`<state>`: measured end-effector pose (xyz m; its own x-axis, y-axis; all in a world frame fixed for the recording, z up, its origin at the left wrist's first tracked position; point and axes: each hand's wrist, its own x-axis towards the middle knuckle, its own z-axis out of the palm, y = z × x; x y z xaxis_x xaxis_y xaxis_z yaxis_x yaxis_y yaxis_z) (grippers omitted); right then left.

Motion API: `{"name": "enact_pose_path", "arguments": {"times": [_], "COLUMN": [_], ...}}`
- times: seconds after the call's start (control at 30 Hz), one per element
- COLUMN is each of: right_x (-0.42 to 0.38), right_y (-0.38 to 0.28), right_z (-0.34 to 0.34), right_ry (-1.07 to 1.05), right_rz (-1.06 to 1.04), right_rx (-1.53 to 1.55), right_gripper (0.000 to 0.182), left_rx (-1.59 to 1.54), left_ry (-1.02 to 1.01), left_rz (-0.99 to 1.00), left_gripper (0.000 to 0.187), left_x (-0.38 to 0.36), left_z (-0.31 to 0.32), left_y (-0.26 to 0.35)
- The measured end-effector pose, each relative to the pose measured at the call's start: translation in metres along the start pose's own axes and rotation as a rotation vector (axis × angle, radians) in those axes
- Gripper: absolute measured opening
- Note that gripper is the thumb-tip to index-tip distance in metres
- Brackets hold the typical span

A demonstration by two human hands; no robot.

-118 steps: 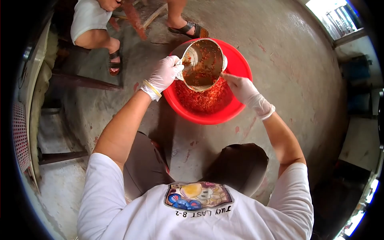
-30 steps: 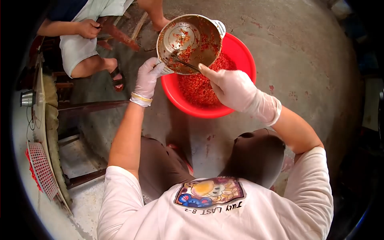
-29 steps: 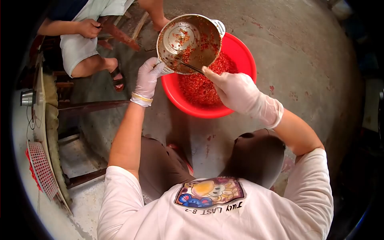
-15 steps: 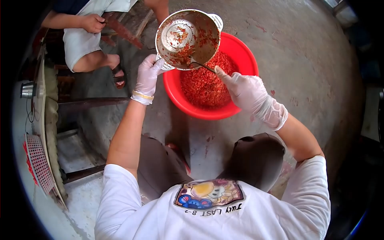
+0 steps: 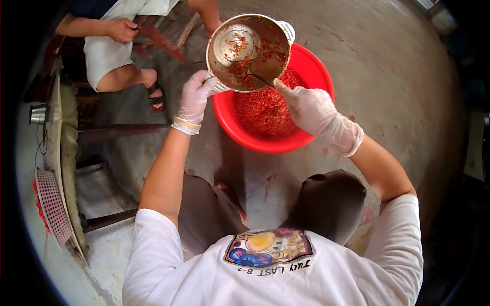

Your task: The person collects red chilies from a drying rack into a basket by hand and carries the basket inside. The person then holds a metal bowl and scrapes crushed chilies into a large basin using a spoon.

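Observation:
My gloved left hand point(image 5: 197, 96) grips the handle of a metal pot point(image 5: 275, 47), which is tipped over a red basin point(image 5: 228, 121). Bits of red chopped mixture cling to the pot's inner wall and bottom. In my gloved right hand point(image 5: 311, 109) is a spoon point(image 5: 261, 78) with a thin dark handle; its head is inside the pot, against the lower wall, and hard to make out. A heap of finely chopped red mixture point(image 5: 265, 115), looking like chili, fills much of the basin, partly hidden by the pot.
Another person point(image 5: 109, 56) sits at the upper left, one sandalled foot on the floor. A table along the left side holds a perforated basket point(image 5: 53, 206) with red items and a metal cup point(image 5: 39, 114). The basin stands on a concrete floor point(image 5: 398, 102).
The pot, both hands and the basin appear slightly further right in view, along with the surroundings. The spoon's head has shifted a little inside the pot. Both grips stay the same.

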<state>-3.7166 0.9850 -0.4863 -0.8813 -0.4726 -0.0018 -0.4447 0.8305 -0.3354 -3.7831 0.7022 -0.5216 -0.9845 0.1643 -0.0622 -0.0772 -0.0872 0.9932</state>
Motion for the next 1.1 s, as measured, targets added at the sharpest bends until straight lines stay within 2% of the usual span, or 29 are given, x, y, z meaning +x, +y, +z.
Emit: {"name": "enact_pose_path", "arguments": {"times": [0.2, 0.47, 0.57, 0.67, 0.8, 0.83, 0.9, 1.1], "right_x": [0.029, 0.026, 0.027, 0.033, 0.040, 0.041, 0.040, 0.043], "right_y": [-0.011, 0.009, 0.025, 0.023, 0.020, 0.020, 0.026, -0.004], "right_z": [0.006, 0.017, 0.018, 0.025, 0.048, 0.060, 0.065, 0.024], "right_ry": [0.209, 0.075, 0.096, 0.148, 0.103, 0.164, 0.150, 0.128], "right_rz": [-0.023, 0.090, 0.183, 0.266, 0.359, 0.265, 0.234, 0.155], "right_rx": [0.198, 0.281, 0.460, 0.518, 0.570, 0.562, 0.549, 0.354], "right_gripper": [0.048, 0.043, 0.038, 0.039, 0.042, 0.044, 0.044, 0.046], "left_rx": [0.057, 0.160, 0.168, 0.205, 0.298, 0.293, 0.261, 0.246], "left_ry": [-0.047, -0.032, -0.033, -0.036, -0.044, -0.038, -0.032, -0.057], "left_rz": [0.033, 0.097, 0.084, 0.124, 0.174, 0.173, 0.155, 0.141], "left_gripper": [0.003, 0.008, 0.008, 0.006, 0.004, 0.004, 0.004, 0.007], "left_x": [0.004, -0.003, 0.000, 0.001, -0.001, -0.001, -0.001, 0.000], "left_z": [0.003, 0.004, -0.003, 0.003, 0.011, 0.013, 0.012, 0.010], "left_y": [-0.003, 0.007, -0.004, -0.002, -0.002, -0.001, 0.000, -0.006]}}
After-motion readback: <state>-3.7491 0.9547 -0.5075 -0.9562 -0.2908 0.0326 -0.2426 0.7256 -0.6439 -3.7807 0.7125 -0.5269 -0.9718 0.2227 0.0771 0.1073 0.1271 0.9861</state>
